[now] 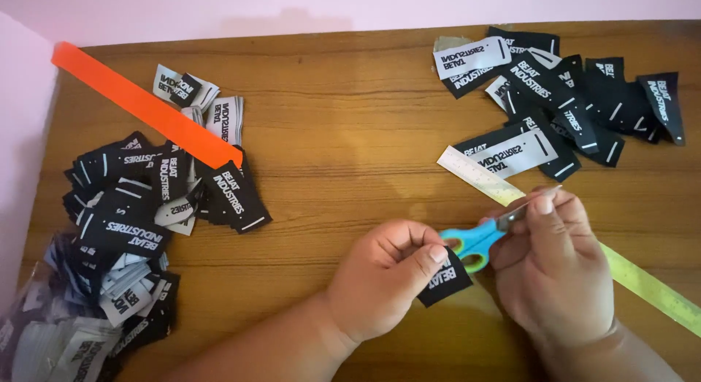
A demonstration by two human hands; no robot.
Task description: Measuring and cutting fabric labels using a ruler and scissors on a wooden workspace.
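Note:
My left hand (387, 276) pinches a small black woven label (445, 280) with white lettering between thumb and fingers, low in the middle of the head view. My right hand (555, 269) grips a pair of scissors (478, 239) with blue and green handles, blades pointing up and right beneath my fingers. The scissors' handles lie right beside the label. Under my right hand a yellow-and-white ruler (642, 283) runs diagonally across the wooden table (343, 141).
A heap of black and white labels (562, 90) lies at the back right. A larger heap (139, 207) covers the left side, with an orange strip (146, 108) laid diagonally across it. A pink wall rises behind the table.

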